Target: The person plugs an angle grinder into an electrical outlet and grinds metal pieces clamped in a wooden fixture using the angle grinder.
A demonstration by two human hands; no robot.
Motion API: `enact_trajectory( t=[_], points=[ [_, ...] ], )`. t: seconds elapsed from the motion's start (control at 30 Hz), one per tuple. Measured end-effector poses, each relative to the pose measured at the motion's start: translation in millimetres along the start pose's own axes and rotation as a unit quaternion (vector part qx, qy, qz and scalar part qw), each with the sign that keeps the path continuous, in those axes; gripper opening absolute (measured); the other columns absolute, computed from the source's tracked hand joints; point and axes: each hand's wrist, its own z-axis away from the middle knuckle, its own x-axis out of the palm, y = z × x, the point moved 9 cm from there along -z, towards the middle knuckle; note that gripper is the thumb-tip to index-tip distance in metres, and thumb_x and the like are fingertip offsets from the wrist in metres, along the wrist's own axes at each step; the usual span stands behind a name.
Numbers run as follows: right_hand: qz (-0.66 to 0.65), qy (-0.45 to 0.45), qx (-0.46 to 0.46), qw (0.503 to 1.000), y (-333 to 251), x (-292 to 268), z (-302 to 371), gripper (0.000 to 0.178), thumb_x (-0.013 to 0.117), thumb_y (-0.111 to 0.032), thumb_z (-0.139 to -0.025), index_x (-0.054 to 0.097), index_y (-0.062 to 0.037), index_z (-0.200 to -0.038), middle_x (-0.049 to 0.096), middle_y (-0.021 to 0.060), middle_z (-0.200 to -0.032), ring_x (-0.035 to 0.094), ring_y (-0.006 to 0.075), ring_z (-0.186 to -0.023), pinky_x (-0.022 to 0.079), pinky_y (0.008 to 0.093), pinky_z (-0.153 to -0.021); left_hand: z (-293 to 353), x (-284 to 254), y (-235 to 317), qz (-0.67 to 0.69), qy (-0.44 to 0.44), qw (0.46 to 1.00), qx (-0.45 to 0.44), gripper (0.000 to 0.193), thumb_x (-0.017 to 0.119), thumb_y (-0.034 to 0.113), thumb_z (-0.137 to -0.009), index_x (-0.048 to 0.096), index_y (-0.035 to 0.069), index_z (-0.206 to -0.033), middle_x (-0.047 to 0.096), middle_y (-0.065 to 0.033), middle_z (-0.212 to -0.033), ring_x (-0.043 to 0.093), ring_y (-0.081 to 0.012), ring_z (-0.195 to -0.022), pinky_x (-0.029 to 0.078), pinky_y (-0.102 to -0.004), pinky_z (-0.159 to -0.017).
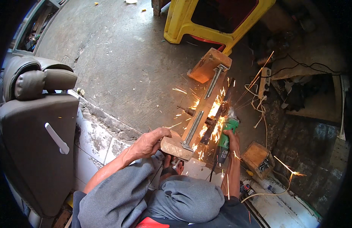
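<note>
My right hand (231,141) is wrapped around a green angle grinder (230,127). Its disc end is against a dark metal bar (207,136), and bright sparks spray from there. The bar lies along a wooden stand (193,130) fitted with metal rods (198,121) and an end block (212,64) at the far side. My left hand (150,143) grips the near wooden block (176,147) of that stand, with its fingers curled over the edge. Sparks partly hide the contact between disc and bar.
A yellow plastic stool (176,28) stands at the far side. On the left is a grey car seat (35,125). A white power strip (264,81) with cables lies at the right, and a small wooden box (255,155) sits beside my right forearm.
</note>
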Motion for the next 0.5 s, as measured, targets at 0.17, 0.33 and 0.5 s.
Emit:
enact_trajectory(
  t=[0.17, 0.33, 0.5],
  points=[
    [0.018, 0.029, -0.045, 0.998, -10, -13, -2, 0.034, 0.073, -0.033, -0.083, 0.065, -0.0049, -0.101, 0.064, 0.0054, -0.077, 0.064, 0.0162, -0.061, 0.054, 0.0310, -0.056, 1, 12, -13, 0.042, -0.026, 0.999, -0.020, 0.045, 0.059, -0.016, -0.086, 0.059, 0.005, -0.125, 0.064, -0.0185, -0.125, 0.065, -0.0367, -0.117, 0.054, -0.0404, -0.097],
    [-0.026, -0.006, -0.011, 1.000, -22, 13, 9, 0.036, 0.073, -0.033, -0.084, 0.066, -0.0022, -0.102, 0.067, 0.0082, -0.079, 0.067, 0.0183, -0.061, 0.054, 0.0306, -0.053, 5, -1, -6, -0.025, -0.009, 1.000, -0.006, 0.047, 0.056, -0.014, -0.086, 0.058, 0.006, -0.128, 0.064, -0.0171, -0.125, 0.064, -0.0384, -0.119, 0.054, -0.0422, -0.098],
    [0.018, 0.022, -0.021, 0.999, -8, -14, -10, 0.030, 0.070, -0.032, -0.087, 0.066, -0.0045, -0.098, 0.064, 0.0035, -0.078, 0.063, 0.0151, -0.063, 0.050, 0.0311, -0.059, 3, 7, -10, -0.024, -0.018, 0.999, -0.018, 0.047, 0.056, -0.014, -0.086, 0.057, 0.006, -0.128, 0.063, -0.0166, -0.126, 0.062, -0.0390, -0.122, 0.054, -0.0417, -0.099]
  ],
)
